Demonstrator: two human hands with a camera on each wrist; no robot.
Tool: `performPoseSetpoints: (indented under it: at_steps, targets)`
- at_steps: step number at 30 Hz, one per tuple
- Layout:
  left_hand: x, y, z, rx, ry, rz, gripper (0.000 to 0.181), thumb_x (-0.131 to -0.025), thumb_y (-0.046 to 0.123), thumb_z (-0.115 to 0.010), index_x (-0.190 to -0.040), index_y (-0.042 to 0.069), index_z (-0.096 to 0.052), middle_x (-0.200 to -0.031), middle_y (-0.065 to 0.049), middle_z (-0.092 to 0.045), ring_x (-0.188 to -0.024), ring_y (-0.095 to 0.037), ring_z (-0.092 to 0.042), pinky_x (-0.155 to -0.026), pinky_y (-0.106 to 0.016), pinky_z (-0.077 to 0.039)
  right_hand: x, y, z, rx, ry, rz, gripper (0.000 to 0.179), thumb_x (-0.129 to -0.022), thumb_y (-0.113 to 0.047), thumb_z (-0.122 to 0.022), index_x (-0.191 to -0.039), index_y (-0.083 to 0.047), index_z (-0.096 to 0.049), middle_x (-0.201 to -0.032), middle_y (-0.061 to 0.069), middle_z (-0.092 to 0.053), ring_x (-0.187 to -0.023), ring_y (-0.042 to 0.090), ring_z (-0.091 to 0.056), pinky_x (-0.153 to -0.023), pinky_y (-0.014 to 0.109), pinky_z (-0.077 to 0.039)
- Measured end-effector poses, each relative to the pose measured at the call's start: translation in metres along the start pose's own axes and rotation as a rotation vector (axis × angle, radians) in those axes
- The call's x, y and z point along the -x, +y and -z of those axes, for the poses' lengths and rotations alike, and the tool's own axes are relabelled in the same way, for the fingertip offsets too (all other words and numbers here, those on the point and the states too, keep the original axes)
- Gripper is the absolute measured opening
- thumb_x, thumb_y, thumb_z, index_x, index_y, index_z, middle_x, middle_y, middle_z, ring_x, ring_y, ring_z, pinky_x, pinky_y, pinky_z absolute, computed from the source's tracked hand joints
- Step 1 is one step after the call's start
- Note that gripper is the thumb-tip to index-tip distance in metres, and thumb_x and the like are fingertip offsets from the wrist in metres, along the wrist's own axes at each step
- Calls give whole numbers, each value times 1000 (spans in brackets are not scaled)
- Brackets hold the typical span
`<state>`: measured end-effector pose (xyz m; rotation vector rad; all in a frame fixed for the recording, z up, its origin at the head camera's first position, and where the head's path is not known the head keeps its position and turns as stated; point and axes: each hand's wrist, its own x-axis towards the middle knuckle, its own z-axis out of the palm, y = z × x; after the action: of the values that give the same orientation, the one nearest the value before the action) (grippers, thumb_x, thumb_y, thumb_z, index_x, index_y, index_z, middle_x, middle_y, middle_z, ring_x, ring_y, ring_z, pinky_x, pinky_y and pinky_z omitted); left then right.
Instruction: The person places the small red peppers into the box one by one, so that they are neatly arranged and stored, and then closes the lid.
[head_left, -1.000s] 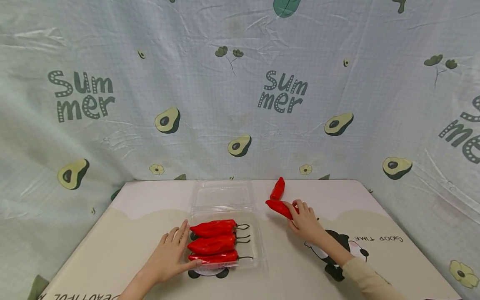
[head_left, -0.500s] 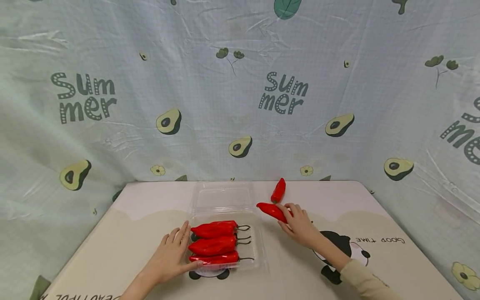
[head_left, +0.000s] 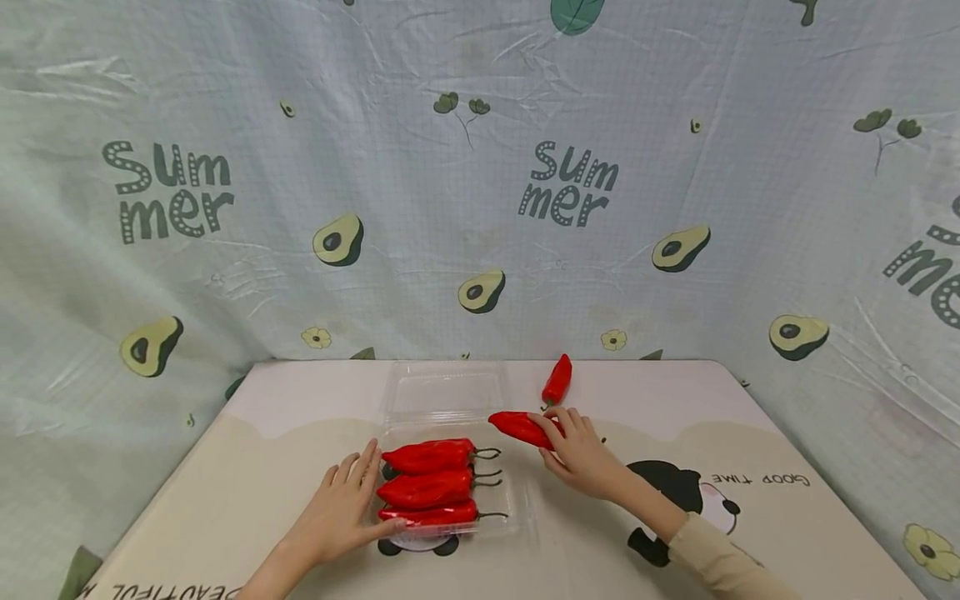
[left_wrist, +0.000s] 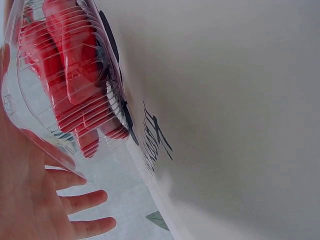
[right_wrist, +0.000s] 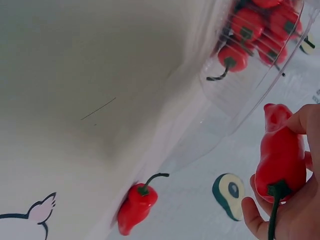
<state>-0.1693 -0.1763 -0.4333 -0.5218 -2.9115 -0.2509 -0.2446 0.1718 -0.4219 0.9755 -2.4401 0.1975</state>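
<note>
My right hand (head_left: 581,454) grips a red pepper (head_left: 517,427) near its stem end, over the right back part of a clear plastic box (head_left: 516,492). Its green stem (right_wrist: 274,215) hangs by the palm in the right wrist view. Several red peppers (head_left: 423,489) lie side by side in the box, stems pointing right. My left hand (head_left: 333,512) rests against the box's left side, fingers spread and straight, thumb at the front left corner. In the left wrist view the peppers (left_wrist: 75,65) show through the ribbed wall.
The box's lid (head_left: 447,390) lies folded back behind it. Another red pepper (head_left: 557,381) lies on the table (head_left: 600,533) at the back, right of the lid. A patterned curtain (head_left: 420,192) stands behind the table.
My right hand has carried the pepper left, from beside the loose pepper toward the box's right back corner. The left hand has stayed at the box.
</note>
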Motion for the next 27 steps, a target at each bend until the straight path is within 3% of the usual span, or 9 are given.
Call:
performPoseSetpoints:
  at_steps: [13,27]
  targets:
    - [0,-1,-2,-9,32,-20,97,-71,68,-50,-132,-5,-37,-141,-19,-33,-119,-39,-41,-92,-59,-35,-18,-14,-1,9,-31,124,50,-81,-21,-58,-128,-14,-42,-111,5,-48,-101,18,-43,-79,33,-40]
    - [1,-2,-3,-10,21,-18,96,-71,68,-50,-133,-4,-37,-142,-19,-32,-120,-40,-40,-93,-60,-34,-43,-31,-6,2,-119,164,50,-84,-27,-57,-130,-17,-39,-116,3,-49,-100,16,-42,-80,31,-41]
